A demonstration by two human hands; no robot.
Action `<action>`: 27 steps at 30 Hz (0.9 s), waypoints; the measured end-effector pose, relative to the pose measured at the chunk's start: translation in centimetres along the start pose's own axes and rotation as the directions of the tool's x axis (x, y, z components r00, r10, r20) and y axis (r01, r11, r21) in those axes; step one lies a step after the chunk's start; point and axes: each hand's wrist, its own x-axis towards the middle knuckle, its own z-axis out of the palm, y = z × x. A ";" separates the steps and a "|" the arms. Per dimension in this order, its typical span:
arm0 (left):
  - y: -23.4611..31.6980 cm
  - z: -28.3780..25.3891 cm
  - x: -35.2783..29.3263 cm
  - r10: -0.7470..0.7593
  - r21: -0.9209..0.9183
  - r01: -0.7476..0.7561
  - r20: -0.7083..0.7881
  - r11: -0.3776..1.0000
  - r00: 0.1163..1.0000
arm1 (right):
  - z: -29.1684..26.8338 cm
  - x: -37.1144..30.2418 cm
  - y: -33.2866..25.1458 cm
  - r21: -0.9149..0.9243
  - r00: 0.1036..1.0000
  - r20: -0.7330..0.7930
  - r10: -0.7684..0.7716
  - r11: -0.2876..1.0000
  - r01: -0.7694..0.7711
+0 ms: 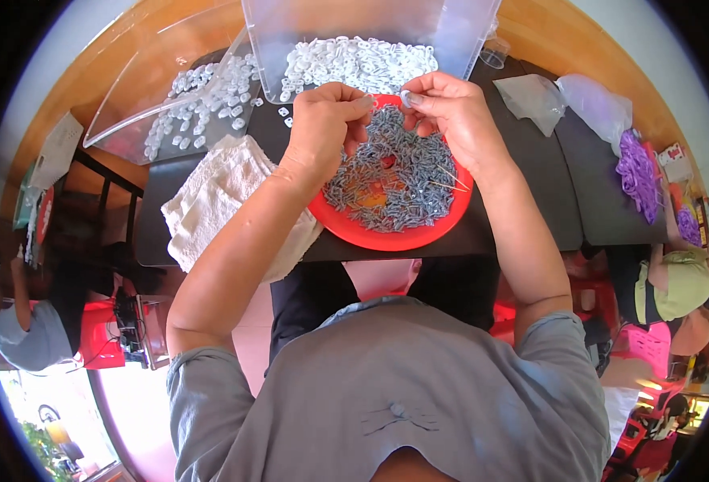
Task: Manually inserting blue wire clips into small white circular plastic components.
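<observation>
Clear plastic bags (567,100): two, crumpled, lying on the dark table at the far right, just beside each other, nearest the purple heap.

Small printed card or packet (676,161): red and white, at the right edge of the table past the purple heap; too small to tell more.

Paper sheet (55,151): pale, tilted, at the left end of the table.

Round red sign or label (44,215): below that sheet at the left edge, partly hidden.

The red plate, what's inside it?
The red plate holds a heap of small grey pieces and thin sticks. The heap and both hands cover most of its bottom.
</observation>
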 end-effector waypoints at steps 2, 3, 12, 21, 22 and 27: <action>1.3 0.7 -0.2 -0.010 0.042 0.009 0.023 0.999 1.000 | -0.2 -0.3 -0.2 0.018 1.000 -0.007 -0.021 1.000 0.021; 1.6 0.9 -0.2 -0.019 0.071 0.016 0.044 0.997 0.999 | -0.4 -0.4 -0.2 0.024 0.999 -0.011 -0.039 0.999 0.039; 0.1 3.4 0.9 0.017 -0.058 -0.014 0.063 0.998 0.998 | -1.3 -0.1 -0.4 0.108 0.980 -0.105 -0.168 0.978 0.179; -0.3 3.2 0.3 0.071 -0.127 -0.067 0.028 0.990 0.997 | -0.4 -0.4 -0.4 -0.003 0.965 -0.149 -0.216 0.976 0.218; -0.3 3.1 0.2 0.087 -0.127 -0.082 0.031 0.988 0.996 | -0.3 -0.4 -0.4 -0.004 0.966 -0.147 -0.214 0.976 0.216; -0.4 3.0 0.1 0.114 -0.123 -0.111 0.015 0.986 0.993 | 0.4 -0.5 -0.5 -0.021 0.963 -0.154 -0.223 0.975 0.222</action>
